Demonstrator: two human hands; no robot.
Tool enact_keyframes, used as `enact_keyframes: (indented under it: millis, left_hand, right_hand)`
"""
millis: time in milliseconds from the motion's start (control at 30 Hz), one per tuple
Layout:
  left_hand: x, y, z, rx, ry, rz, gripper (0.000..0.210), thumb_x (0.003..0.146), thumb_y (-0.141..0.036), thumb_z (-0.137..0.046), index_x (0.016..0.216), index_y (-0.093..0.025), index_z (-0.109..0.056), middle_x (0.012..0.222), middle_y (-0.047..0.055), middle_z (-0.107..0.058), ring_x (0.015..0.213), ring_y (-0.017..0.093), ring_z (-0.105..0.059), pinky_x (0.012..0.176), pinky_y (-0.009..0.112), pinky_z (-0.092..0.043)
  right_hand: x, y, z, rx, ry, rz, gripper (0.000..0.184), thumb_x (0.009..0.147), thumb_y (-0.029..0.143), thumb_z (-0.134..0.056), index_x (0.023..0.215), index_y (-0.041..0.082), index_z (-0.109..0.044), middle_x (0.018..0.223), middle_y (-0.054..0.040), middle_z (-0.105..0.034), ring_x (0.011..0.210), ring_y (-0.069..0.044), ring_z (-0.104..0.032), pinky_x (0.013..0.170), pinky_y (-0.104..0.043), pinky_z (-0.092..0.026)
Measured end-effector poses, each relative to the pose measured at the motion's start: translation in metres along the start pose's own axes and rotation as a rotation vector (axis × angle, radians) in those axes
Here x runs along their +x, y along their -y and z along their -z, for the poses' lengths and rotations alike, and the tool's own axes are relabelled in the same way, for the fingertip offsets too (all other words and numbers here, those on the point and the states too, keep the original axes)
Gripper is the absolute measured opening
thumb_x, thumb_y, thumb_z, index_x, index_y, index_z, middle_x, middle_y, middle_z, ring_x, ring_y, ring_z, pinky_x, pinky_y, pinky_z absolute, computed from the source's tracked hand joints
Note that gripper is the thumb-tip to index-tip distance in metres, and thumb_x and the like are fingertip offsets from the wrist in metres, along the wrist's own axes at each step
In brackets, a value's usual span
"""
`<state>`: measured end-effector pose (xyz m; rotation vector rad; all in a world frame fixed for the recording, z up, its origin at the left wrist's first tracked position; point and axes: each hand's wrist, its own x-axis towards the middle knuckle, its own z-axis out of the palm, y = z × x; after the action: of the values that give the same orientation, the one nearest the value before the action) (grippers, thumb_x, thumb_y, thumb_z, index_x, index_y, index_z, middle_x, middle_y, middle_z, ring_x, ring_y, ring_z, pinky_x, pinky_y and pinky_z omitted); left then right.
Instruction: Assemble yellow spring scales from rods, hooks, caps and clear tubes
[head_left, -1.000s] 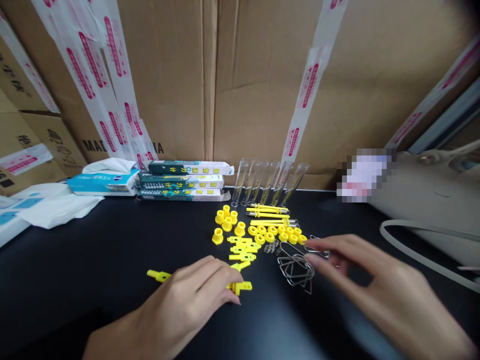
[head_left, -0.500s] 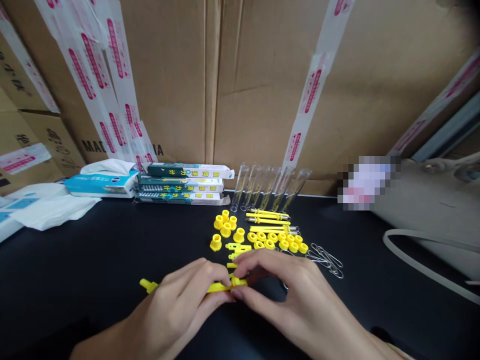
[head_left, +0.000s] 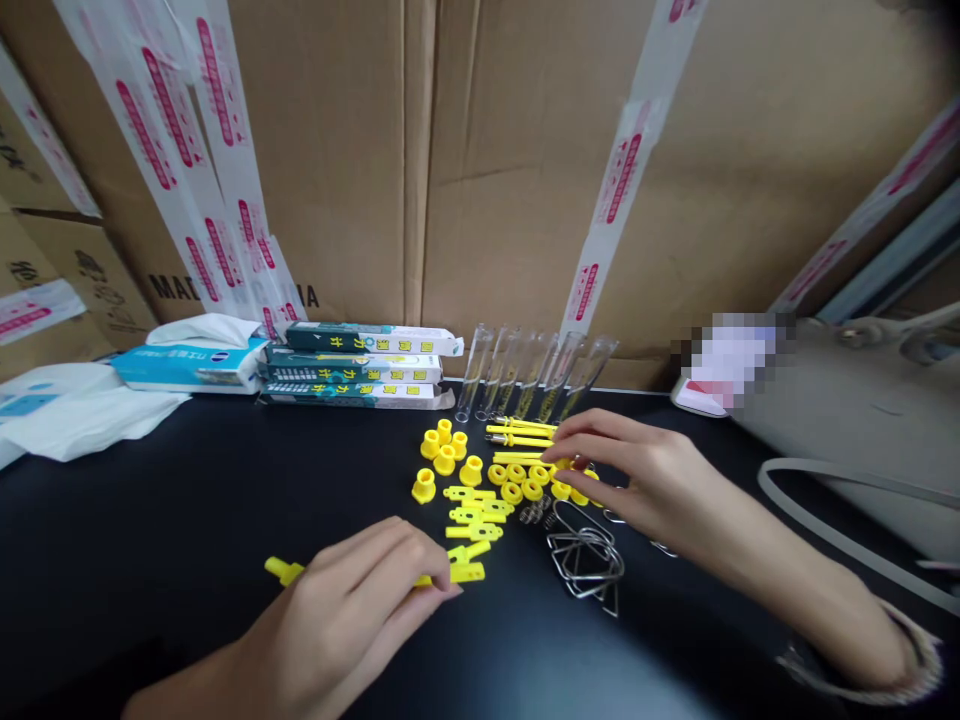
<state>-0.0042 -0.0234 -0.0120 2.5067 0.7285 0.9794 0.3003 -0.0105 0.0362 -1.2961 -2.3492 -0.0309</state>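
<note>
My left hand point(head_left: 367, 590) is closed around a yellow plastic rod point(head_left: 469, 573). One end with small holes sticks out past my fingertips, and the narrower other end point(head_left: 281, 570) shows at the left. Over at the group of small yellow rings point(head_left: 512, 492), my right hand point(head_left: 637, 460) has its thumb and index finger close together on a yellow ring point(head_left: 562, 467), partly covered by the fingers. Several flat yellow pieces with holes point(head_left: 476, 532) lie just beyond the rod's end. Flanged yellow caps point(head_left: 445, 460) stand farther back.
Clear tubes point(head_left: 472, 375) stand upright at the back beside stacked narrow boxes point(head_left: 360, 370). Yellow rods with metal springs point(head_left: 521, 428) lie before the tubes. Metal wire hooks point(head_left: 585, 560) and small springs point(head_left: 532, 512) are under my right arm's side. A tissue pack point(head_left: 187, 370) sits left; a bag point(head_left: 847, 400) right.
My right hand has left the rod's end and moved right and back to the yellow rings. The rod's end now shows bare. My left hand stays nearly in place, holding the rod.
</note>
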Motion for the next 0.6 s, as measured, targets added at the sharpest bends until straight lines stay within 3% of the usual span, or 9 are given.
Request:
enact_keyframes:
  millis: [133, 600]
  left_hand:
    - [0.001, -0.003, 0.000, 0.006, -0.020, -0.035, 0.019, 0.094, -0.003, -0.058, 0.097, -0.022, -0.058, 0.085, -0.004, -0.066, 0.075, 0.009, -0.065, 0.074, 0.018, -0.049]
    - [0.006, -0.008, 0.006, 0.036, 0.009, -0.053, 0.017, 0.100, -0.012, -0.049, 0.092, -0.022, -0.060, 0.083, -0.004, -0.068, 0.074, 0.009, -0.068, 0.074, 0.016, -0.053]
  right_hand:
    - [-0.004, -0.004, -0.011, -0.018, 0.040, 0.011, 0.027, 0.094, 0.016, -0.055, 0.118, 0.020, -0.066, 0.109, -0.0088, -0.074, 0.092, -0.019, -0.074, 0.080, -0.031, -0.061]
    - [-0.002, 0.000, -0.014, 0.001, 0.113, 0.103, 0.024, 0.093, 0.009, -0.054, 0.106, 0.019, -0.071, 0.100, -0.0079, -0.072, 0.094, -0.021, -0.067, 0.081, -0.035, -0.057]
